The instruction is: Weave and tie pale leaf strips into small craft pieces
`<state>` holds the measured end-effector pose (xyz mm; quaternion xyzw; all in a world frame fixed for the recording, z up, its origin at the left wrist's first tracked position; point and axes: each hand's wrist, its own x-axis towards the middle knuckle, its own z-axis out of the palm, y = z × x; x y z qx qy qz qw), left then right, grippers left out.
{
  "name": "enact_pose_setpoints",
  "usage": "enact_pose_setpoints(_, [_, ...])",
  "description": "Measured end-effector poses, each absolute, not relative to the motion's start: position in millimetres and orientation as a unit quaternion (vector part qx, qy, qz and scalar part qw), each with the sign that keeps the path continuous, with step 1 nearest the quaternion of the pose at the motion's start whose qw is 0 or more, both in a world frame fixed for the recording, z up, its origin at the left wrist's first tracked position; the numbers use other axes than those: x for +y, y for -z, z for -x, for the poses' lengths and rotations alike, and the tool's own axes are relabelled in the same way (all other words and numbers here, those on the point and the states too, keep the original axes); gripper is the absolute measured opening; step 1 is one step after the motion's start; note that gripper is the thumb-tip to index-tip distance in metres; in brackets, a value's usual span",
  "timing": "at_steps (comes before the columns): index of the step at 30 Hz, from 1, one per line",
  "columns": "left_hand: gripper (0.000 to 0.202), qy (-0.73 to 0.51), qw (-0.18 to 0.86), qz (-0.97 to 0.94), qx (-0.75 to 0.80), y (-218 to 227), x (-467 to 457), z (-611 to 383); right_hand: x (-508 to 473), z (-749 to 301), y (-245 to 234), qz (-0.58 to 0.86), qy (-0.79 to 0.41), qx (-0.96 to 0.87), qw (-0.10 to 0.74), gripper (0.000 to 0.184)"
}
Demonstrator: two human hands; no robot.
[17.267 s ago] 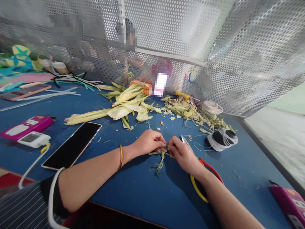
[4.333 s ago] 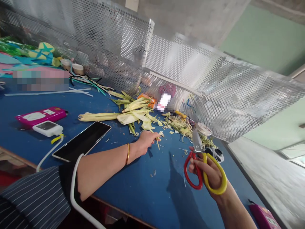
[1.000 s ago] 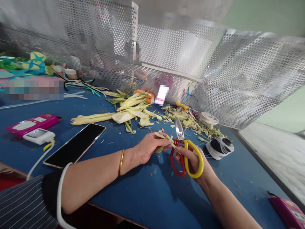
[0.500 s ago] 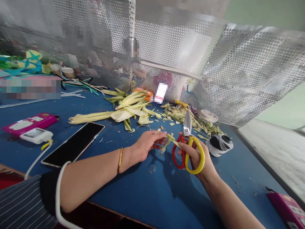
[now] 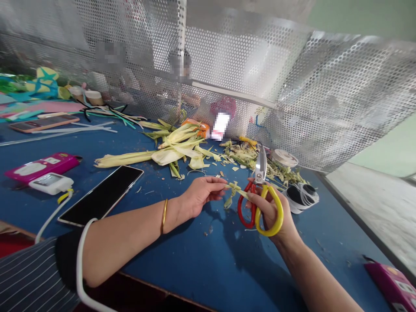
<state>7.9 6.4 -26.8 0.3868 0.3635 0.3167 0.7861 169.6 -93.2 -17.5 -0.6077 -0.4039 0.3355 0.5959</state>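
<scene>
A small knotted strip of pale green corn husk (image 5: pixel 233 189) is stretched between my two hands above the blue table. My left hand (image 5: pixel 204 195) pinches its left end between thumb and fingers. My right hand (image 5: pixel 273 210) pinches the other end with the thumb and also holds a pair of scissors (image 5: pixel 261 167), one handle red and one yellow. The blades point up and away from me and look closed. A loose end of husk hangs below the knot. Behind my hands lies a pile of long corn husks (image 5: pixel 175 149), with husk scraps (image 5: pixel 240 157) to its right.
On the left lie a black phone (image 5: pixel 102 195), a magenta device (image 5: pixel 43 167) and a white cabled gadget (image 5: pixel 51 183). A spool of white cord (image 5: pixel 300 197) stands right of my right hand. A perforated metal screen (image 5: pixel 234 56) borders the back. Another magenta device (image 5: pixel 391 284) is at lower right.
My right hand and the scissors have shifted slightly right, and the husk strip between my hands is drawn straighter. My left hand has hardly moved.
</scene>
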Motion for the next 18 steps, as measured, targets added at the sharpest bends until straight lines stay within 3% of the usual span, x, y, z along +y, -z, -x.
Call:
enact_pose_setpoints(5, [0.015,-0.302,0.793,-0.381,0.367,25.8,8.2,-6.4,-91.6,-170.7,16.1,0.601,-0.349,-0.388,0.605,0.050])
enact_pose_setpoints(12, [0.021,-0.271,0.712,-0.571,0.306,19.3,11.9,-3.3,-93.9,-170.6,13.0,0.596,-0.379,-0.405,0.580,0.052])
enact_pose_setpoints(18, [0.011,-0.246,0.691,-0.628,0.260,21.9,5.0,-5.2,-94.6,-167.8,13.3,0.597,-0.373,-0.425,0.570,0.054])
